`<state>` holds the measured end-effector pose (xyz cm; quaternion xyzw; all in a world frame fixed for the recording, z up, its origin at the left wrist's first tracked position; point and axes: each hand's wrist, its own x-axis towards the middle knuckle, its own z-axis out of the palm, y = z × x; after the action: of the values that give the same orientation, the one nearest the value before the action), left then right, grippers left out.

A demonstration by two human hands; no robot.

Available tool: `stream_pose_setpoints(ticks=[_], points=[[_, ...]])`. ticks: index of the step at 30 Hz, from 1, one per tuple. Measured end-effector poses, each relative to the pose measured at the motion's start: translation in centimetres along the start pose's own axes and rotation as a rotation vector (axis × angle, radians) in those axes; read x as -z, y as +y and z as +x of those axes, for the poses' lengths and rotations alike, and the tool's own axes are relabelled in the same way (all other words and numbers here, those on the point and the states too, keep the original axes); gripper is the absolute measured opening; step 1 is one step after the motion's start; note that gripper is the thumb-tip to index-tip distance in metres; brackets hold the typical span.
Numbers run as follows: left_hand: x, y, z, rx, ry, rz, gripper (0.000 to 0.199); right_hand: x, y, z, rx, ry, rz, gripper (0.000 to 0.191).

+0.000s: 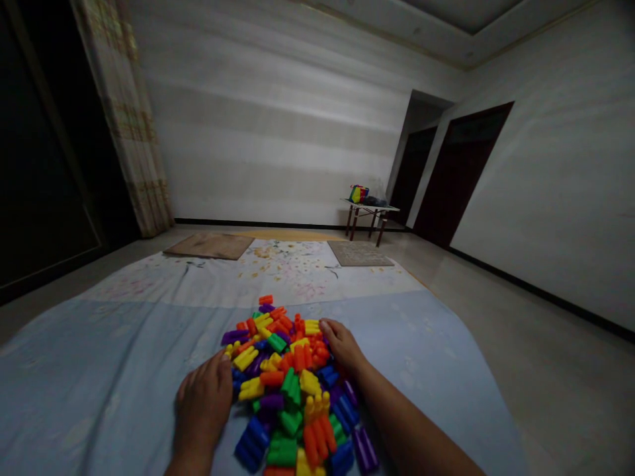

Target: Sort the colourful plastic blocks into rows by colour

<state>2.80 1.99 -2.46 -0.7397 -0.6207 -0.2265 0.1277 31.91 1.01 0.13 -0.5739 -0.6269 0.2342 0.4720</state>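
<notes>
A heap of plastic building blocks [272,379] in orange, yellow, green, blue and purple lies on the bed cover in front of me. My left hand [206,393] rests at the heap's left side, fingers extended and touching the edge blocks. On the opposite side, my right hand [343,344] lies along the upper right edge, beside a yellow block [312,327] and some orange ones. Its fingers are partly hidden by the blocks and the hand itself. Neither hand is closed round a block. Closest to me are an orange block [319,439] and a purple block [365,449].
The cover [417,370] is pale blue with a white flowered band. A brown mat [213,245] and a greyish mat [360,253] lie at its far end. Beyond stands a small table [370,206] holding a colourful bag [358,194]. A curtain [129,125] hangs left.
</notes>
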Motion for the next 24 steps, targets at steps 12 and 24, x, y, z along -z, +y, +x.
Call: stream_pose_setpoints(ticks=[12, 24], points=[[-0.6, -0.5, -0.1, -0.05, 0.014, 0.054, 0.044, -4.0, -6.0, 1.9, -0.036, -0.039, 0.181, 0.049], [0.5, 0.3, 0.1, -0.007, -0.055, 0.095, 0.041, -1.8, -2.5, -8.7, -0.044, 0.057, -0.052, 0.053]])
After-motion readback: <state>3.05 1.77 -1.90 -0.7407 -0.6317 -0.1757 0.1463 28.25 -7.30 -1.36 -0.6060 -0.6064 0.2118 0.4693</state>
